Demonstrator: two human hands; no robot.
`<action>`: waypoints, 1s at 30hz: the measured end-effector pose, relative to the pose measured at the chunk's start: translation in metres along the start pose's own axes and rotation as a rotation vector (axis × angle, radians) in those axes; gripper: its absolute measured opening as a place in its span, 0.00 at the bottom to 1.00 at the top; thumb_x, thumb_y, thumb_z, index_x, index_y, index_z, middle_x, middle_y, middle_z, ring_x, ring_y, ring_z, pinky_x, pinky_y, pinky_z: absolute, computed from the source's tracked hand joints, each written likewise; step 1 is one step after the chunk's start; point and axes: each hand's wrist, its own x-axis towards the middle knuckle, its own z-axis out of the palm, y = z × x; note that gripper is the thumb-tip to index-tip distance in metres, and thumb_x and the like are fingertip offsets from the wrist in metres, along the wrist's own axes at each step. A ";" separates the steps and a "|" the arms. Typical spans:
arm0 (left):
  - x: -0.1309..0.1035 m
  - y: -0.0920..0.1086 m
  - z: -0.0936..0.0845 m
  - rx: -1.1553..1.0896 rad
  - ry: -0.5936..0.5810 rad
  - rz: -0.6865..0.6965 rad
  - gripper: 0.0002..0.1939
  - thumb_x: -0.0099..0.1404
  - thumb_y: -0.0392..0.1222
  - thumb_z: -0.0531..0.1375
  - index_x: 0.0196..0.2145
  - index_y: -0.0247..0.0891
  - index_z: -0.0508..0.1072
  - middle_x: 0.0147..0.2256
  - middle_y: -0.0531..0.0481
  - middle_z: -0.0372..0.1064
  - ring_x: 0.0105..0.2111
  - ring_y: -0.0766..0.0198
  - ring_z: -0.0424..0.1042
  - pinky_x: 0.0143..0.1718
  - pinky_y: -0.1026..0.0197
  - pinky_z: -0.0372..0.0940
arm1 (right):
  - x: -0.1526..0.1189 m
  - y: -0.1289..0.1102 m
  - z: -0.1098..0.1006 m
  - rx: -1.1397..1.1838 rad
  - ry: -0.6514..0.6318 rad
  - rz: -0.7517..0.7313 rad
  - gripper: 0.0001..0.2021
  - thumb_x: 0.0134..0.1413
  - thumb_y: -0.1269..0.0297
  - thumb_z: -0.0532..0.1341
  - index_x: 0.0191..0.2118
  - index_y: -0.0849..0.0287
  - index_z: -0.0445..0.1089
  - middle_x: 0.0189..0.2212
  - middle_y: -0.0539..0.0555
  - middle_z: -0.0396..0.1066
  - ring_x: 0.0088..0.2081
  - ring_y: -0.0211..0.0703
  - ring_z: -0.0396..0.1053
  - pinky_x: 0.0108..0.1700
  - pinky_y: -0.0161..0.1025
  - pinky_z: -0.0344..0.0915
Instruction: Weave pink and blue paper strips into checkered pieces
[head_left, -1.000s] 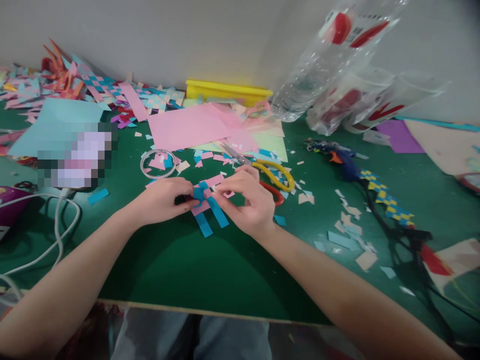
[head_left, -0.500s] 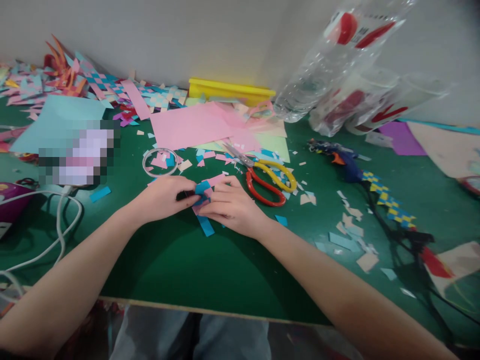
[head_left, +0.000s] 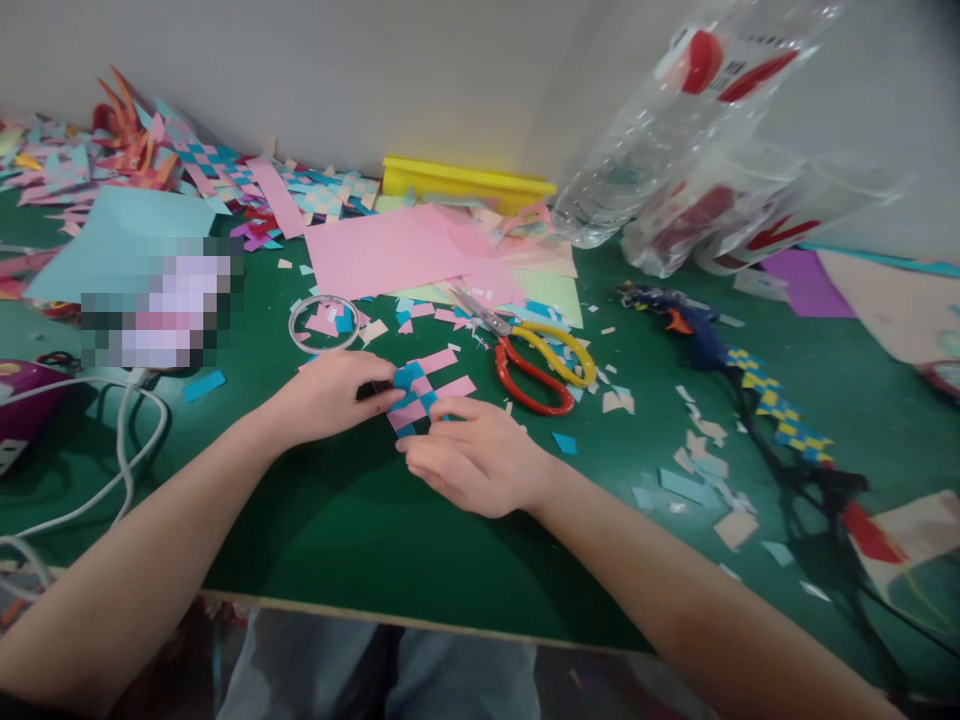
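Above the green table, a small weave of pink and blue paper strips (head_left: 417, 395) is held between both hands. My left hand (head_left: 337, 395) pinches its left edge between thumb and fingers. My right hand (head_left: 480, 455) has its fingers closed on the lower right part, where they hide some of the blue strips. Loose pink strip ends stick out to the upper right. Just beyond my right hand lie scissors (head_left: 536, 365) with one red and one yellow handle. A roll of clear tape (head_left: 324, 324) lies beyond my left hand.
Pink paper sheets (head_left: 390, 250) and a yellow strip-shaped object (head_left: 469, 185) lie at the back. Plastic cups in clear wrapping (head_left: 675, 215) lean at back right. Paper scraps (head_left: 705, 455) scatter rightward. A white cable (head_left: 124, 450) loops beside my left forearm.
My right hand has moved down and slightly right along the weave, uncovering more of its checkered pattern and pink strip ends. My left hand keeps its pinch.
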 end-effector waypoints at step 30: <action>0.000 0.001 0.001 -0.016 0.006 -0.013 0.13 0.67 0.43 0.54 0.27 0.35 0.69 0.25 0.53 0.64 0.25 0.68 0.63 0.27 0.66 0.55 | 0.003 -0.002 0.003 -0.173 -0.136 0.073 0.12 0.60 0.71 0.51 0.27 0.60 0.67 0.16 0.45 0.66 0.17 0.33 0.57 0.23 0.35 0.55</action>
